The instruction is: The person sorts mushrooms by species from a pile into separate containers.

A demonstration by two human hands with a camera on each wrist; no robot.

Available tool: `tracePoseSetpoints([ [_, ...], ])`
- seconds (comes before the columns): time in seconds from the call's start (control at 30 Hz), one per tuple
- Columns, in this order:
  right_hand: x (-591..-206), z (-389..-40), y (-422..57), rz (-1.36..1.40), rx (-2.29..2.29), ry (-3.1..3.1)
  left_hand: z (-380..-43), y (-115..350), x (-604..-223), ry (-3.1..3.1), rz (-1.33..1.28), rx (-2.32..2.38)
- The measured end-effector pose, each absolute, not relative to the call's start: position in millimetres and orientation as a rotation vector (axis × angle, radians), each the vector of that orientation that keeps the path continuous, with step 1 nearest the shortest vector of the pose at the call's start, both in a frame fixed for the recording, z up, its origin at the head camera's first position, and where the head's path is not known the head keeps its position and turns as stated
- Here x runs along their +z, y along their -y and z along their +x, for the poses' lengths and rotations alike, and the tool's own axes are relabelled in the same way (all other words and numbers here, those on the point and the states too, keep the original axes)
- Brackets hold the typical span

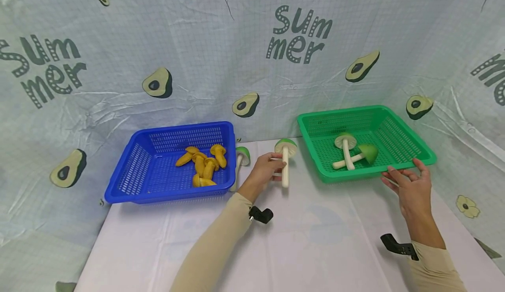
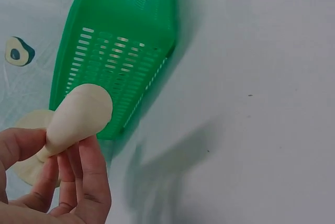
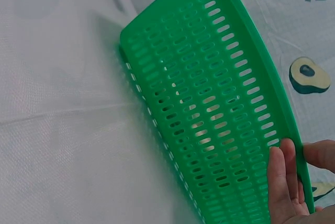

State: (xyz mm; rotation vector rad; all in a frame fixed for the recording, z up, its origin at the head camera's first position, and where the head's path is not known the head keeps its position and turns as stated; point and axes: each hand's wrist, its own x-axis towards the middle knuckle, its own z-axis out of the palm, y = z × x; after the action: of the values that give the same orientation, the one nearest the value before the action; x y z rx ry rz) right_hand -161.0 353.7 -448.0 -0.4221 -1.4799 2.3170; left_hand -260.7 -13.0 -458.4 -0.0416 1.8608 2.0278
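Observation:
Between thumb and fingers, my left hand [image 1: 265, 171] pinches the pale stem of a toy mushroom [image 1: 286, 165] with a green cap, held upright above the table. In the left wrist view the stem's thick end [image 2: 86, 111] points at the camera. My right hand [image 1: 412, 191] grips the front rim of the green basket [image 1: 331, 177] near its right corner, thumb on one side and fingers on the other in the right wrist view. Two green-capped mushrooms [image 1: 368, 153] lie crossed inside that basket.
A blue basket [image 1: 138, 165] at the left holds several yellow mushrooms [image 1: 209, 169]. Another green-capped mushroom [image 1: 243, 155] lies against its right side, partly hidden by my left arm. A printed cloth [image 1: 197, 86] hangs behind the white table [image 1: 307, 248].

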Motion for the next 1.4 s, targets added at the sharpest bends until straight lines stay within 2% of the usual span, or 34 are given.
tracePoseSetpoints([
  [0.53,-449,-161,-352,-0.435,2.308,1.501,-265,5,-435,-1.838,-0.034,2.133],
  [1.4,-452,-162,-355,-0.430,2.315,1.496,-271,-15,-422,-1.827,-0.002,2.143],
])
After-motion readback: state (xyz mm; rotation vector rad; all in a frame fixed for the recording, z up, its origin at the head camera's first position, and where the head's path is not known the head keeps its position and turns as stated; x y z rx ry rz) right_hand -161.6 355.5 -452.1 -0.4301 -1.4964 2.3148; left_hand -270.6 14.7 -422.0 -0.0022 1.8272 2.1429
